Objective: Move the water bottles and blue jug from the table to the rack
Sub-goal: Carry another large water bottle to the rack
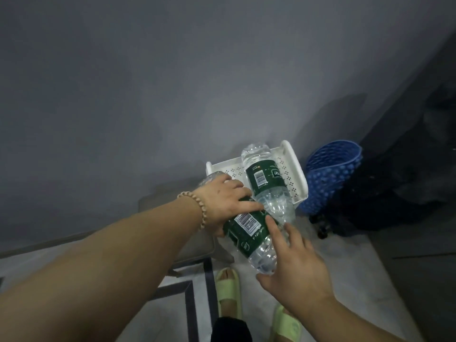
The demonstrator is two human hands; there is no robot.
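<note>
- Right, head view, the only one we have: the left hand [223,201] is wrapped over the middle of a water bottle [249,233], fingers curled around its green label, holding it slantwise with the base toward five o'clock.
- Over at four o'clock from it, the right hand [293,270] is spread open, fingertips resting on the lower end of that same bottle. It steadies rather than grips; the palm has closed on nothing.
- Up at one o'clock from the held bottle, a second bottle [265,180] lies on its side on the white rack [293,166], one end sticking out over the near edge and just about touching the one in hand.
- Further toward three o'clock, a blue basket [332,169] leans beside the rack. I can't tell whether that is the blue jug; no clear jug shows here.
- Down at six o'clock, green slippers [228,292] on a pale floor; the table itself isn't in view.
- Progress, by my reckoning: one bottle delivered, one arriving, and the jug and any remaining bottles are unaccounted for.
</note>
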